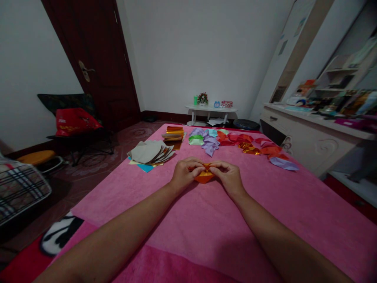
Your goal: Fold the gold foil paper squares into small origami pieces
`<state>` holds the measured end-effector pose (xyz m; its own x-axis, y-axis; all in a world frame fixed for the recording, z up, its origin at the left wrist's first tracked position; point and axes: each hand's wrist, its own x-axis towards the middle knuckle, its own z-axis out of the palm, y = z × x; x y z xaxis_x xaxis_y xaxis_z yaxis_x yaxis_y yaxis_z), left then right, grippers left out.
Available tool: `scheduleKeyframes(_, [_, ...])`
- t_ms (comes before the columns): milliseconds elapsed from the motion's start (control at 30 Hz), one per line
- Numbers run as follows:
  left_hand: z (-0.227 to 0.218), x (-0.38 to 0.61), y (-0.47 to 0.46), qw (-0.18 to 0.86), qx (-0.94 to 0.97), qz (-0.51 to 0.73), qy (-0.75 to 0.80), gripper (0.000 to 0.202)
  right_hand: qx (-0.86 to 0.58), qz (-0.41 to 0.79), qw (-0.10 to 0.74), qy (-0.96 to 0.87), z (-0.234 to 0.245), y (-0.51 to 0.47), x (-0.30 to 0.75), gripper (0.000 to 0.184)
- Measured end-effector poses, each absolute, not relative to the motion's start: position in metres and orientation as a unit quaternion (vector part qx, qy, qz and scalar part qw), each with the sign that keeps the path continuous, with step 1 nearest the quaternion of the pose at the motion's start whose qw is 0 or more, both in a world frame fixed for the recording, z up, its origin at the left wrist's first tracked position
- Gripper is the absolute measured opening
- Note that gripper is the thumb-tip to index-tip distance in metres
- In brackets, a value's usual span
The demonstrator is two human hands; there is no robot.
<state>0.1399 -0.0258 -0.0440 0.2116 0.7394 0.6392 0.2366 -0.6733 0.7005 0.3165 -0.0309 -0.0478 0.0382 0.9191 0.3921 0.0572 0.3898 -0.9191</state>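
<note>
A small folded piece of shiny orange paper [204, 177] rests on the pink blanket [206, 220]. My left hand [185, 173] pinches its left side with curled fingers. My right hand [227, 175] pinches its right side the same way. Both hands press together over the paper, and most of it is hidden beneath the fingers.
A fanned stack of paper sheets [151, 152] lies at the far left of the blanket, with a gold-orange stack [173, 134] behind it. Folded purple, green, red and gold pieces [235, 143] spread along the far edge. A white dresser [312, 133] stands at right, a dark door [97, 63] at left.
</note>
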Motion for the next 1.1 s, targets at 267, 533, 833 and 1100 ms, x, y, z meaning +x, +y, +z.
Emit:
scheduleKeyframes(267, [-0.0407,0.1431,-0.0292,0.235,0.724,0.554,0.338,0.009,-0.405,0.389,0.606,-0.563,-0.0536,-0.0293,0.3173,0.018])
scheduleKeyframes(533, [-0.04,0.1445,-0.0303,0.254,0.722,0.552,0.332,0.01,-0.387,0.358,0.611,-0.59,-0.0508,-0.0319,0.314,0.015])
scheduleKeyframes(833, [-0.0418,0.1427,-0.0297,0.264,0.735,0.533,0.325,0.01,-0.386,0.311,0.605,-0.624,-0.0482,-0.0354,0.314,0.009])
scheduleKeyframes(1100, [-0.0401,0.1441,-0.0316,0.259,0.74,0.53,0.323,0.011,-0.396,0.319,0.616,-0.602,-0.0503,-0.0334,0.3155,0.012])
